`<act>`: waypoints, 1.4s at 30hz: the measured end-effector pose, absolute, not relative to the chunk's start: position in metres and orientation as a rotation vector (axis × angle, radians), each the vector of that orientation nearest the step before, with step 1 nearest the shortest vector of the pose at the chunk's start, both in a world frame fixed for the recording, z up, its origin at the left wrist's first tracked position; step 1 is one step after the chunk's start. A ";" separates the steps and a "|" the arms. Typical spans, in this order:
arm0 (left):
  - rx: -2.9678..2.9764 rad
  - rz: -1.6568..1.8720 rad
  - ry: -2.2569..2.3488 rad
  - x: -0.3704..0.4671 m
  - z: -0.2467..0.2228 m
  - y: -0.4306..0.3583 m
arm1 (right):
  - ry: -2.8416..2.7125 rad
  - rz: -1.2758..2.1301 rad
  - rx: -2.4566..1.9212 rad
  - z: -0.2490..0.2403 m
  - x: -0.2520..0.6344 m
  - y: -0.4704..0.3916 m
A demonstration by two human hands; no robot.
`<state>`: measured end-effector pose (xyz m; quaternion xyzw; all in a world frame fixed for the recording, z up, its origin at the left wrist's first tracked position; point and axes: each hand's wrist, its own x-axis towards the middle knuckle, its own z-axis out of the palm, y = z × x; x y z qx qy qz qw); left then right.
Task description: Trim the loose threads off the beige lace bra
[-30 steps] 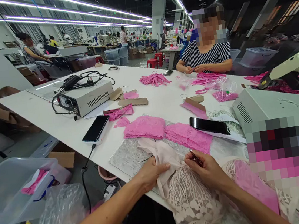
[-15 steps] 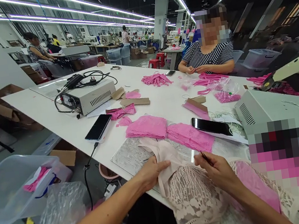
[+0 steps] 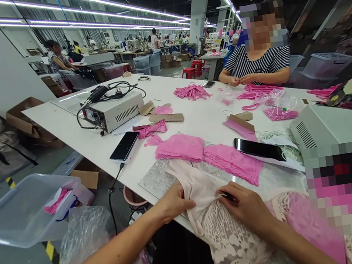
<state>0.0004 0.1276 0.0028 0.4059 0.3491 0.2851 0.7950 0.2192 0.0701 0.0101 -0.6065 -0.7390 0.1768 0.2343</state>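
A beige lace bra point(image 3: 234, 233) hangs over the near edge of the table, its smooth fabric part point(image 3: 200, 185) lying on a grey mat. My left hand point(image 3: 175, 202) is closed on the left border of that fabric, thumb on top. My right hand point(image 3: 245, 205) grips a small dark slender tool point(image 3: 228, 195), perhaps snips or tweezers; most of it is hidden by the fingers. Its tip meets the beige fabric just above the lace. Two stacks of pink lace pieces, a left one point(image 3: 178, 148) and a right one point(image 3: 233, 163), lie just beyond the bra.
Behind the stacks are a black phone point(image 3: 258, 149) and another phone point(image 3: 124, 146) on a cable. A grey box-shaped device point(image 3: 120, 111) stands back left, a pale machine point(image 3: 337, 125) at right. Across the table sits a person point(image 3: 255, 65) handling pink strips. A clear bin point(image 3: 25, 212) stands left.
My right hand has moved left and in toward my left hand, bringing the dark tool onto the beige fabric. My left hand keeps its hold. The view has turned slightly left.
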 end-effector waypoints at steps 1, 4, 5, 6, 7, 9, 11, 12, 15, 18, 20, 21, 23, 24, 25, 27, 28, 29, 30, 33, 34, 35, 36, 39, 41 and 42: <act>0.876 0.605 0.754 -0.001 0.002 0.127 | -1.986 0.514 -1.667 0.010 0.221 0.071; 0.877 0.583 0.752 -0.003 0.002 0.125 | -1.815 0.625 -1.695 0.014 0.226 0.077; 0.873 0.580 0.746 -0.001 0.003 0.125 | -1.767 0.665 -1.708 0.016 0.226 0.080; 0.869 0.579 0.739 0.000 0.004 0.125 | -1.734 0.709 -1.715 0.018 0.225 0.085; 0.859 0.581 0.725 0.002 0.005 0.125 | -1.717 0.755 -1.713 0.021 0.224 0.090; 0.816 0.593 0.669 0.006 0.008 0.126 | -1.715 0.850 -1.690 0.024 0.220 0.099; 0.754 0.600 0.597 0.010 0.009 0.126 | -1.703 0.947 -1.648 0.024 0.216 0.107; 0.733 0.598 0.575 0.011 0.009 0.126 | -1.690 0.978 -1.627 0.024 0.214 0.110; 0.741 0.589 0.616 0.012 0.003 0.124 | -1.643 0.985 -1.582 0.019 0.211 0.115; 0.765 0.589 0.695 0.010 -0.004 0.122 | -1.628 0.970 -1.565 0.014 0.212 0.116; 0.771 0.583 0.723 0.009 -0.006 0.122 | -1.631 0.976 -1.561 0.012 0.212 0.116; 0.773 0.577 0.730 0.008 -0.005 0.122 | -1.636 0.978 -1.560 0.011 0.212 0.115; 0.781 0.559 0.725 0.007 -0.002 0.121 | -1.650 0.969 -1.566 0.011 0.212 0.115; 0.798 0.554 0.719 0.007 0.001 0.121 | -1.660 0.959 -1.571 0.011 0.212 0.115; 0.829 0.552 0.713 0.007 0.003 0.120 | -1.672 0.945 -1.577 0.012 0.211 0.114; 0.915 0.547 0.711 0.007 0.007 0.119 | -1.704 0.915 -1.590 0.014 0.211 0.114; 0.955 0.540 0.716 0.006 0.007 0.119 | -1.724 0.902 -1.595 0.014 0.212 0.113; 0.982 0.526 0.722 0.005 0.007 0.118 | -1.745 0.892 -1.599 0.014 0.212 0.113; 0.996 0.508 0.729 0.004 0.006 0.118 | -1.765 0.883 -1.604 0.013 0.213 0.113; 1.007 0.464 0.761 -0.001 0.002 0.119 | -1.816 0.848 -1.622 0.010 0.215 0.112; 1.020 0.457 0.773 -0.003 0.002 0.119 | -1.830 0.832 -1.627 0.009 0.215 0.112; 1.041 0.455 0.786 -0.005 0.002 0.118 | -1.843 0.816 -1.631 0.007 0.216 0.111; 1.067 0.457 0.801 -0.007 0.003 0.117 | -1.856 0.800 -1.632 0.007 0.216 0.111; 1.244 0.552 0.946 -0.014 0.009 0.114 | -1.893 0.759 -1.624 0.005 0.215 0.111; 1.626 0.736 1.130 -0.015 0.012 0.114 | -1.916 0.736 -1.611 0.005 0.214 0.111; 1.879 0.835 1.167 -0.014 0.013 0.115 | -1.926 0.724 -1.604 0.005 0.214 0.111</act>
